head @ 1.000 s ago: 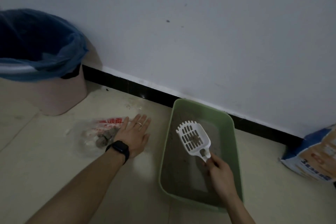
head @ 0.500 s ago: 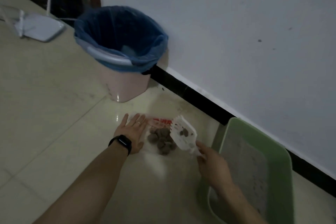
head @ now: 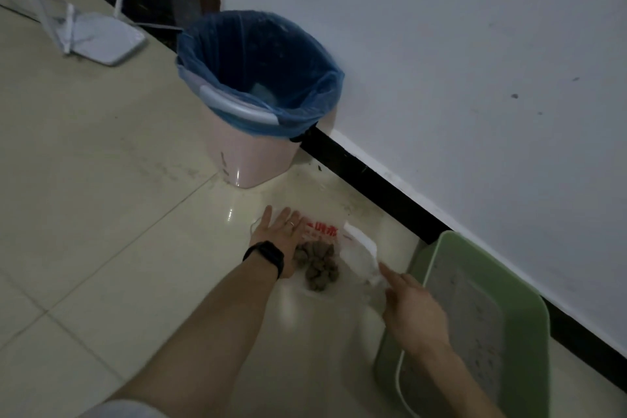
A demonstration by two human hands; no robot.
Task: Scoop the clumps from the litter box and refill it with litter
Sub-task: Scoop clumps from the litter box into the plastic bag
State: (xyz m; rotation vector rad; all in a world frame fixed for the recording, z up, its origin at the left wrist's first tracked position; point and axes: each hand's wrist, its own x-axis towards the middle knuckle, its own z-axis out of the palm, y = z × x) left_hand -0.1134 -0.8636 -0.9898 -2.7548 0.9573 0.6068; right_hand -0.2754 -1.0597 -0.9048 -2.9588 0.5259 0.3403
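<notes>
So my left hand (head: 281, 238) lies flat, fingers straight, pinning the bag (head: 320, 230) so it won't slide, while my right hand (head: 414, 314) grips the scoop (head: 362, 256), tipped over the clumps (head: 319, 266).

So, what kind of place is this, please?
Probably a corner of a room in a home: a tiled floor beside a white wall, with a lined bin, a green litter box and a router on the floor.
</notes>
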